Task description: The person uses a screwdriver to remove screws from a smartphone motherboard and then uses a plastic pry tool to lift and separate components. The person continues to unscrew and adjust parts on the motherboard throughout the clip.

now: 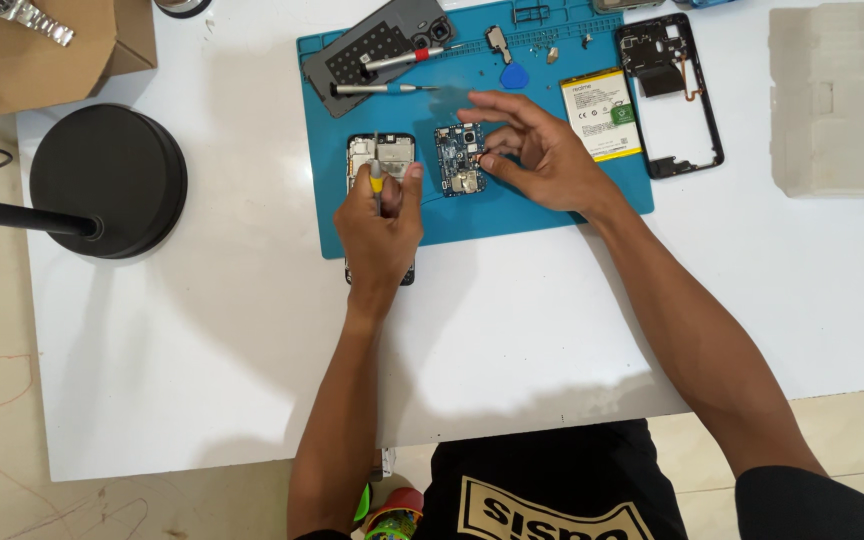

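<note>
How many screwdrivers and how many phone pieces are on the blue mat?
Screwdrivers: 3, a red-tipped one, a blue-tipped one, a yellow one in the left hand.
Phone pieces: 4, back cover, open phone, circuit board at the right hand, battery.
Total: 7
</note>
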A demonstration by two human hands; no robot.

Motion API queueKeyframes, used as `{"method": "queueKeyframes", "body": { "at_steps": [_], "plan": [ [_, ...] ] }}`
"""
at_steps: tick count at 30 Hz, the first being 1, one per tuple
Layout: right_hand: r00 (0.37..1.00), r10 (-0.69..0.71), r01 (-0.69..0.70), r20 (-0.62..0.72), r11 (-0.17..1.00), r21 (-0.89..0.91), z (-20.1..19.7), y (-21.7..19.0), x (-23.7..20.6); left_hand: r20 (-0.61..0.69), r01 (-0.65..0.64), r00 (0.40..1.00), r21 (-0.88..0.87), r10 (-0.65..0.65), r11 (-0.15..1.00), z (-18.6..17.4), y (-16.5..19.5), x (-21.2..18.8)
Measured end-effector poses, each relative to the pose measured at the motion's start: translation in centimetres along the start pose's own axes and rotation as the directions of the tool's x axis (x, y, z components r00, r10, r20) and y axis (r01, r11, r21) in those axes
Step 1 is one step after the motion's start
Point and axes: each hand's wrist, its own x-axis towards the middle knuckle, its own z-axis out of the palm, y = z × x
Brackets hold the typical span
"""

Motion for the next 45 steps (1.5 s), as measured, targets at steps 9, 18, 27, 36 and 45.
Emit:
{"method": "queueKeyframes", "body": {
  "at_steps": [9, 18, 27, 36, 45],
  "plan": [
    [1.0, -0.026, 0.026, 0.001, 0.993, 0.112, 1.8, -0.3, 0.1, 0.197, 0.189, 0.966, -0.112, -0.164, 0.976, -0.2, 1.0, 0.3],
    [0.983, 0.16, -0.159, -0.089, 0.987, 0.016, 2.2, 0.1, 0.3, 0.15, 0.253, 0.965, -0.302, -0.216, 0.919, -0.1, -0.1, 0.4],
    [0.959, 0.245, -0.253, -0.139, 0.966, -0.042, 1.9, 0.0, 0.3, 0.165, 0.226, 0.97, -0.328, -0.18, 0.917, -0.2, -0.1, 0.3],
    [0.96, 0.262, -0.269, -0.102, 0.961, -0.061, 1.7, 0.1, 0.2, 0.189, 0.27, 0.958, -0.342, -0.215, 0.9, -0.2, 0.0, 0.2],
    [0.948, 0.298, -0.304, -0.109, 0.951, -0.049, 1.8, 0.1, 0.3, 0.185, 0.264, 0.96, -0.345, -0.21, 0.901, -0.2, 0.0, 0.3]
  ]
}}
